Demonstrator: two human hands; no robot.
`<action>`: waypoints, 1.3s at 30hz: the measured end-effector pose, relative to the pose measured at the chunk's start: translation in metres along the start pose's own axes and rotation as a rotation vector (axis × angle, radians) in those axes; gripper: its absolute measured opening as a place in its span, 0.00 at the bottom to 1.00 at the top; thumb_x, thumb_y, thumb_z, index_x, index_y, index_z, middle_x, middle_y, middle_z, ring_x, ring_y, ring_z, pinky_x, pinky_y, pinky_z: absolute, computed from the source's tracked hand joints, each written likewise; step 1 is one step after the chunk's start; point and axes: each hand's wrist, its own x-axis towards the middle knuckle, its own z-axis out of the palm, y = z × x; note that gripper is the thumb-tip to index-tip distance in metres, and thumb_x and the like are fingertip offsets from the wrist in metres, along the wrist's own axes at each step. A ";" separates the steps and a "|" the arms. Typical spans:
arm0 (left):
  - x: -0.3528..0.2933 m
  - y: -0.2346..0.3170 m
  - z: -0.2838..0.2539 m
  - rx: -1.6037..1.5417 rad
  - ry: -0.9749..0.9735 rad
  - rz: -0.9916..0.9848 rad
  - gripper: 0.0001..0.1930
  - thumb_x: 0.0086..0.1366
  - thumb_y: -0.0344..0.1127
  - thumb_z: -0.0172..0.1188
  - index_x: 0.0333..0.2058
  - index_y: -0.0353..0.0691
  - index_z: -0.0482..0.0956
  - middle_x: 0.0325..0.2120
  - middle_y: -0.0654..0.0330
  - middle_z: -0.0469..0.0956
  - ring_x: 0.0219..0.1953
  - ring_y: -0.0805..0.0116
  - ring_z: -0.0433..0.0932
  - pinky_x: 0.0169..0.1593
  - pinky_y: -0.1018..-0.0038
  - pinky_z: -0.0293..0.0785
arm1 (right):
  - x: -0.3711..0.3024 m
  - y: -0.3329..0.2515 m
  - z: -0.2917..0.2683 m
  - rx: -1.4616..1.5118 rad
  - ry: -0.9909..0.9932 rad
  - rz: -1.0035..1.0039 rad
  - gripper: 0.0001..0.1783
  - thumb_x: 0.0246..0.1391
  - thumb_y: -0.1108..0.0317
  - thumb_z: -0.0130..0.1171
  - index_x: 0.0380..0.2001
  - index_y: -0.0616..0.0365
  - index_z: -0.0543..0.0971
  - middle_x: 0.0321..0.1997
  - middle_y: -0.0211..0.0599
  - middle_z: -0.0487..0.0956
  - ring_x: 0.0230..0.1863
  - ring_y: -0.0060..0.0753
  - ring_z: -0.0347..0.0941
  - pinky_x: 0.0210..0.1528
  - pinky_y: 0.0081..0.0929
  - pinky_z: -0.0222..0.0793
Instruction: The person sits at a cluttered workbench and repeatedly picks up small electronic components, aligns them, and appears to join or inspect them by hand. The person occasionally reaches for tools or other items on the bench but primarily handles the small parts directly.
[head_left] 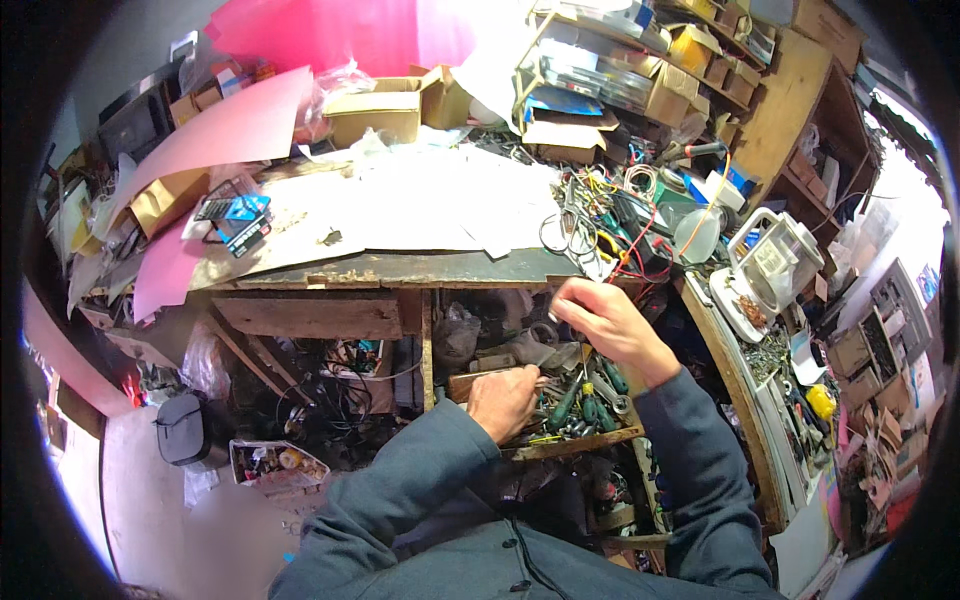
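My left hand [503, 403] is closed, its knuckles up, over the left side of an open wooden drawer [578, 444]. What its fingers grip, if anything, is hidden beneath them. Above the drawer's far right side, close to the workbench edge, hovers my right hand [608, 325]. Its fingers are curled in toward the thumb, and I cannot make out anything between them. Green-handled screwdrivers [563, 406] lie among several mixed metal tools in the drawer, to the right of my left hand. Behind them sits a crumpled clear plastic bag [533, 347].
White paper sheets [430, 205] cover much of the workbench [400, 268]. Tangled wires [578, 228] and pliers crowd its right end. A blue-and-black package [243, 222] lies at left. A clear-lidded container [775, 262] stands right. Below left are a black stool [182, 428] and a parts box [280, 464].
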 end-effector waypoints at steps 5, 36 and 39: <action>0.007 -0.033 0.007 0.078 -0.059 -0.229 0.10 0.66 0.42 0.60 0.36 0.43 0.81 0.29 0.48 0.83 0.34 0.43 0.84 0.35 0.49 0.78 | 0.082 0.032 0.030 -0.366 0.122 -0.124 0.14 0.64 0.60 0.59 0.36 0.62 0.81 0.29 0.50 0.80 0.31 0.46 0.79 0.37 0.39 0.73; 0.026 -0.059 0.080 -0.063 0.167 -0.037 0.08 0.60 0.36 0.62 0.25 0.38 0.81 0.19 0.48 0.78 0.21 0.48 0.77 0.26 0.53 0.74 | 0.185 0.115 0.020 -0.630 -0.117 -0.318 0.16 0.69 0.61 0.56 0.45 0.66 0.80 0.41 0.56 0.81 0.40 0.54 0.75 0.46 0.45 0.71; 0.024 -0.050 0.079 -0.082 0.348 -0.072 0.09 0.61 0.37 0.61 0.26 0.37 0.80 0.19 0.48 0.78 0.20 0.48 0.77 0.25 0.53 0.72 | 0.155 0.067 0.031 -0.657 -0.081 -0.283 0.15 0.68 0.63 0.55 0.44 0.66 0.79 0.43 0.57 0.81 0.44 0.56 0.75 0.50 0.46 0.71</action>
